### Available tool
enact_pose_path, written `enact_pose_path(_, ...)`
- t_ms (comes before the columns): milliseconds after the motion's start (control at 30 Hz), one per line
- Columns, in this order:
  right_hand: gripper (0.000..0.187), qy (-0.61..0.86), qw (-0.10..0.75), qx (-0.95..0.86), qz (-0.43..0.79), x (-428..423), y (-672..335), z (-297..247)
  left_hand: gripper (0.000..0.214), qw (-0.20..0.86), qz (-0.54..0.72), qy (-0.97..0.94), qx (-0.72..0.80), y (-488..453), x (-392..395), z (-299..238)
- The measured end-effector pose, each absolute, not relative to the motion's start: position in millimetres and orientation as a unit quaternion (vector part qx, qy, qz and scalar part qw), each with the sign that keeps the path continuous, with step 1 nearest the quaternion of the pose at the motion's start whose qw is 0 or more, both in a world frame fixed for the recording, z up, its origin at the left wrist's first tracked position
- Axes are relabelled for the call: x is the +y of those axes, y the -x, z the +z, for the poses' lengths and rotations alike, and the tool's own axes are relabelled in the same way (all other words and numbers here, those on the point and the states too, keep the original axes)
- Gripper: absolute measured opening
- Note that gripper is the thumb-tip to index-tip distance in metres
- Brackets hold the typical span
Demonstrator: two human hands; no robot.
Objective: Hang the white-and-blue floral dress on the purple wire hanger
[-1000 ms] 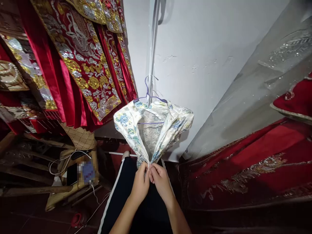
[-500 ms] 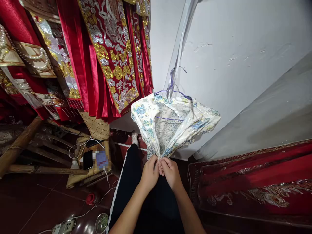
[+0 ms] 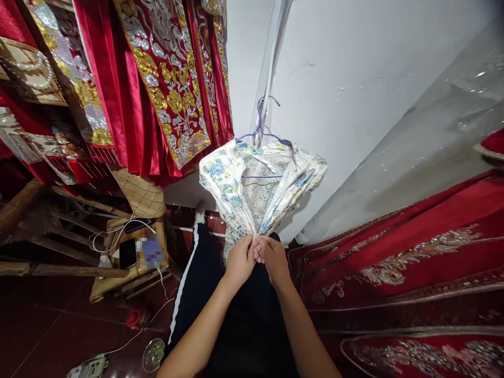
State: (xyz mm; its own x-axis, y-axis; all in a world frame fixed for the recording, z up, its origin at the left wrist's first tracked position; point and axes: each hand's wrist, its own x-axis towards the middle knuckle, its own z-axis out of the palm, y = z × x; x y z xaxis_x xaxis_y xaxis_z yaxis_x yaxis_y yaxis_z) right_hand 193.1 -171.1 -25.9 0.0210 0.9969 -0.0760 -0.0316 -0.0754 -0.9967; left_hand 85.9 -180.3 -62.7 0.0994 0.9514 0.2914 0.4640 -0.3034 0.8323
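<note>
A white floral shirt (image 3: 228, 181) with blue and green flowers hangs on a thin purple hanger (image 3: 260, 126), its collar spread open at the top. My left hand (image 3: 241, 260) pinches the left front edge where the two fronts meet. Beside it, my right hand (image 3: 271, 257) is closed on the right front edge, its fingers curled. The two hands touch or nearly touch at the fingertips. Any button between them is hidden by the fingers. Below the hands, the shirt's lower part is mostly out of sight.
Red sequined costumes (image 3: 173, 94) hang at the left. A bamboo stool (image 3: 98, 286) holds a phone (image 3: 128, 253) and cables. On the floor are a red-lidded jar (image 3: 134, 318), a glass dish (image 3: 153, 355) and a power strip (image 3: 88, 367). Red embroidered fabric (image 3: 433, 236) lies at the right.
The camera view has shifted, so the shirt and surroundings sit further left and slightly higher. Both hands keep their grip at the shirt front, the right hand's fingers a little more curled.
</note>
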Motion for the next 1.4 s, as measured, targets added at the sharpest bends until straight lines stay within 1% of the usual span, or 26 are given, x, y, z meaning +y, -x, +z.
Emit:
enact_pose_path(200,0.024,0.474,0.516,-0.486,0.523,-164,-192,-42,0.014,0.259,0.428,-0.704,0.504,-80,-170,-71)
enact_pose_path(367,0.033,0.447,0.535,-0.44,0.566,-162,-199,-49,0.016,0.261,0.406,-0.731,0.482,-82,-165,-71)
enact_pose_path(467,0.035,0.454,0.528,-0.453,0.557,-164,-203,-52,0.017,0.259,0.403,-0.729,0.489,-83,-166,-73)
enact_pose_path(633,0.032,0.456,0.519,-0.466,0.553,-166,-201,-57,0.018,0.261,0.412,-0.725,0.486,-79,-168,-79)
enact_pose_path(767,0.034,0.434,0.514,-0.491,0.553,-159,-201,-49,0.02,0.258,0.423,-0.728,0.474,-77,-168,-80)
enact_pose_path(867,0.035,0.421,0.523,-0.507,0.541,-138,-206,-27,0.023,0.242,0.411,-0.738,0.477,-76,-166,-82)
enact_pose_path(967,0.034,0.395,0.544,-0.535,0.511,-99,-212,18,0.025,0.22,0.391,-0.751,0.484,-74,-163,-84)
enact_pose_path(1033,0.03,0.383,0.553,-0.548,0.498,-68,-211,57,0.025,0.214,0.378,-0.759,0.485,-70,-160,-85)
enact_pose_path(1100,0.022,0.393,0.564,-0.523,0.504,-42,-207,96,0.023,0.211,0.355,-0.768,0.49,-64,-155,-85)
enact_pose_path(1200,0.016,0.389,0.59,-0.482,0.518,-22,-198,136,0.018,0.206,0.317,-0.78,0.499,-53,-147,-78)
enact_pose_path(1267,0.017,0.367,0.601,-0.49,0.514,-22,-196,144,0.017,0.215,0.287,-0.796,0.488,-45,-139,-66)
enact_pose_path(1333,0.019,0.347,0.6,-0.519,0.501,-29,-197,140,0.016,0.225,0.273,-0.816,0.458,-40,-128,-45)
enact_pose_path(1400,0.021,0.343,0.59,-0.548,0.484,-37,-201,131,0.016,0.211,0.32,-0.82,0.426,-37,-114,-13)
